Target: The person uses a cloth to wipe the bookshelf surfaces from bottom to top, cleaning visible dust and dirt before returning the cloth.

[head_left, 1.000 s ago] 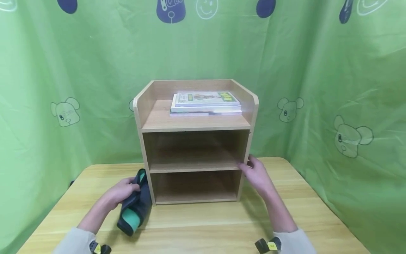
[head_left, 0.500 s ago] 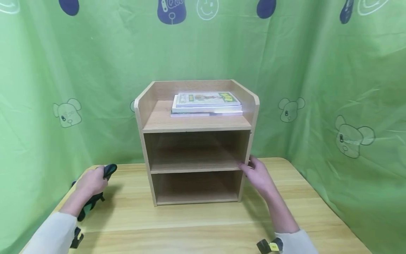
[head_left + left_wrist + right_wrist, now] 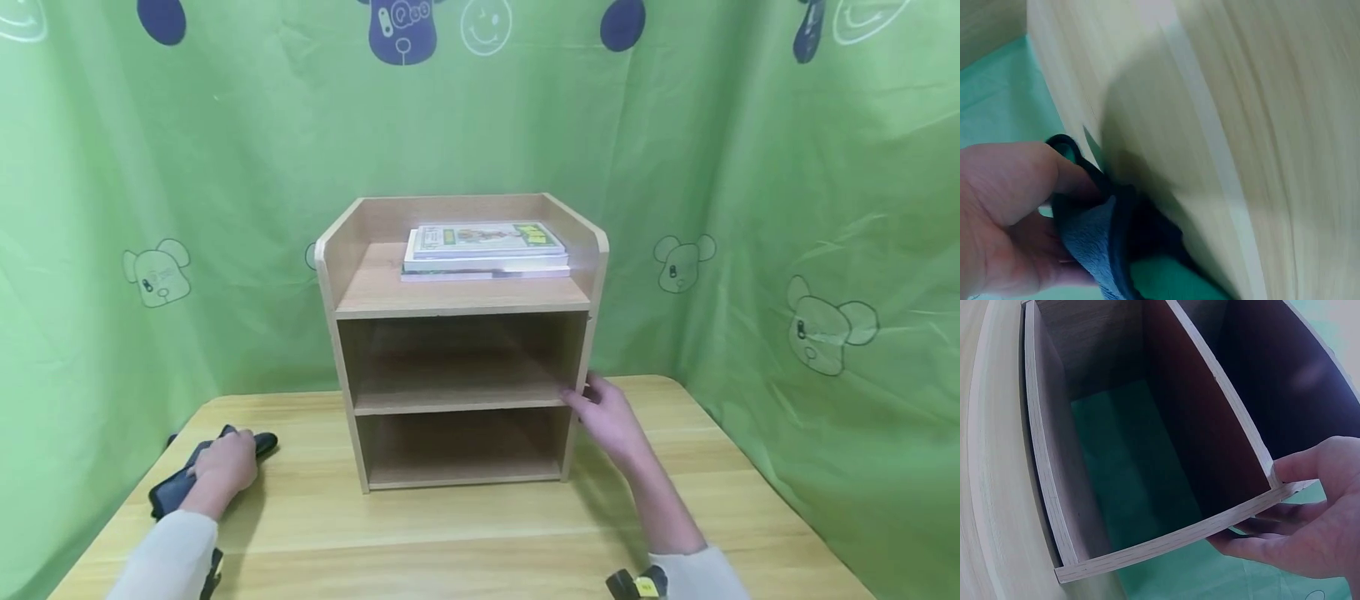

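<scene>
At the left of the table, my left hand (image 3: 227,463) pinches a dark grey cloth (image 3: 174,492) with black edging. The left wrist view shows the cloth (image 3: 1088,237) folded over, its green underside partly visible, with my thumb and fingers on either side of it. A light wooden desk shelf (image 3: 465,407) with two open compartments stands upright in the middle. My right hand (image 3: 606,418) grips its right side panel at the height of the middle board. In the right wrist view, my thumb is at the front edge and my fingers (image 3: 1254,547) reach round the panel's outside.
A small stack of books (image 3: 486,250) lies on the shelf's top board, between raised sides and back. The wooden table (image 3: 465,542) extends to both sides of the shelf. A green patterned curtain (image 3: 255,167) hangs behind and along both sides.
My left hand has moved left with the cloth, away from the shelf's left side, then lowered it to the table. My right hand has kept its hold on the shelf.
</scene>
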{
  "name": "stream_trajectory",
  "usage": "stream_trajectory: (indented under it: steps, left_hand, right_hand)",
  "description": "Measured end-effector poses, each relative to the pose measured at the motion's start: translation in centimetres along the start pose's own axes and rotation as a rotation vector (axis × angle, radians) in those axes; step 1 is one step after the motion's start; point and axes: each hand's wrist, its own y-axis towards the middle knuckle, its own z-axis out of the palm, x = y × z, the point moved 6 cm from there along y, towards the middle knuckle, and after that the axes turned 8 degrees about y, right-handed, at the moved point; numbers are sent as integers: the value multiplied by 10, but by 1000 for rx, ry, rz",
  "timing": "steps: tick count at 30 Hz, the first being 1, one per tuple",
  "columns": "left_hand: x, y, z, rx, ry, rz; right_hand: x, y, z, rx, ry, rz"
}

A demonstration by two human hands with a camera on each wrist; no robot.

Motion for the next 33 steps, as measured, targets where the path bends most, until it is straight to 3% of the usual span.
stream_trajectory:
  steps: [5,19,24,27,33]
  left_hand:
    - [0,4,8,107,-96,-123]
    - [-5,0,13,149,-122,-214]
    - [-12,-4,11,197,-132,-192]
    - [-19,-7,4,194,-135,-165]
    - [-49,-14,-20,63,-154,-24]
  right_hand:
    - [0,1,0,2,2,-1]
    - [1,2,-1,6,5,-5]
    - [2,0,-1,8,-6,-5]
    - [3,-2,-1,4,-20,-8]
    - [5,-4,-1,4,-54,-17]
